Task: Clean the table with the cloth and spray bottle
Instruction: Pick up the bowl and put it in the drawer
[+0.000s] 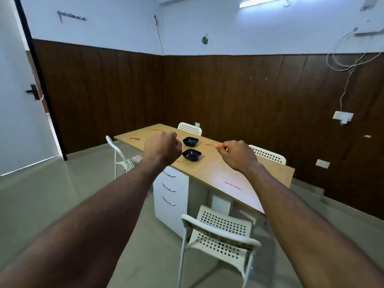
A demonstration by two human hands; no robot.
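Bare forearms stretched forward. Left hand [161,147] balled in fist, holding nothing; right hand [238,155] fingers curled, also holding nothing. Beyond hands, wooden desk [216,171] marked with red streaks [232,185], two black bowls [191,154] mid-top. White drawer unit [174,204] beneath; white perforated chairs [220,231] around.

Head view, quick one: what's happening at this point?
A person stands back from the wooden table with both arms stretched toward it. The left hand is a fist and the right hand is curled; neither holds anything. No cloth or spray bottle is in view. The tabletop carries several red streaks and two black bowls, with white chairs around it. Cleaning has not yet started.
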